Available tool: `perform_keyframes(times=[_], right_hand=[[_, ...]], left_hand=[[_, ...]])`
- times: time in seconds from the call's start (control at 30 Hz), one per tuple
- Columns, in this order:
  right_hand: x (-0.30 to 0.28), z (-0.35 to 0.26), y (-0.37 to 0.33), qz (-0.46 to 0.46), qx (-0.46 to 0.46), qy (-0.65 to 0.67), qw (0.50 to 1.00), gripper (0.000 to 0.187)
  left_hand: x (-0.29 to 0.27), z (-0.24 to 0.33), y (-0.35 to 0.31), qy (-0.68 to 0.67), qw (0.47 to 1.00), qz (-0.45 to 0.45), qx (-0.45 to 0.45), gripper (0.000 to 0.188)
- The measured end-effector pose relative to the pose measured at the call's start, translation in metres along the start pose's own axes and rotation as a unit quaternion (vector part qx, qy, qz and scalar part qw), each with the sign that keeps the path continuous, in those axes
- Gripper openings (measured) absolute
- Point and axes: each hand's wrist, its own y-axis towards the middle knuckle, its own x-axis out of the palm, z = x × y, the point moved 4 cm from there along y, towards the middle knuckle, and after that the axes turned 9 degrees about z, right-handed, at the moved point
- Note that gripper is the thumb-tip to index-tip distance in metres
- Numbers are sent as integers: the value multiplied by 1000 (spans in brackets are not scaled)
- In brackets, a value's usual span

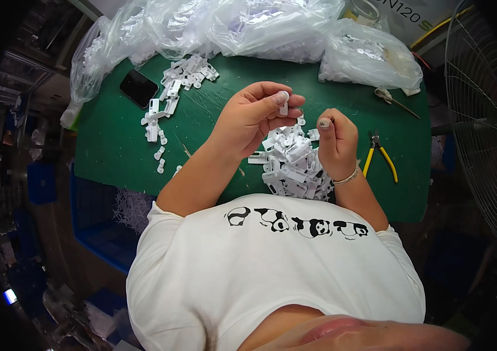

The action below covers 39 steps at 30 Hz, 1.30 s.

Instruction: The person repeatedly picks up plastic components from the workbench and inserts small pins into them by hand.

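My left hand [253, 114] is raised over the table and pinches a small white plastic part [284, 105] with a rounded end between thumb and fingers. Just to its right, my right hand [338, 145] is curled with thumb against forefinger. A tiny dark spot shows at those fingertips, too small to name. Below and between the two hands lies a heap of white plastic parts [295, 167], some long with slots, some short. The hands are apart from each other.
Yellow-handled pliers [379, 155] lie right of my right hand on the green table [213, 169]. A black phone [138, 89] and more white parts [173, 88] are at the left. Filled clear plastic bags [272, 29] line the far edge. A fan guard [485, 123] stands at the right.
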Motion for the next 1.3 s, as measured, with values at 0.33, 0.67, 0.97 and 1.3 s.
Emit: perform_keyframes(times=[0.33, 0.67, 0.97, 1.3], right_hand=[[5, 10, -4, -28, 32, 35, 998, 28], [5, 7, -6, -23, 41, 54, 997, 28], [4, 0, -2, -61, 42, 59, 995, 29], [8, -7, -1, -106, 21, 36, 993, 27]], left_hand=[[-18, -5, 10, -76, 991, -108, -32, 14], [-8, -9, 4, 42, 989, -136, 48, 13], [-4, -11, 2, 115, 983, -124, 70, 21], [-9, -20, 6, 69, 985, -154, 27, 16]])
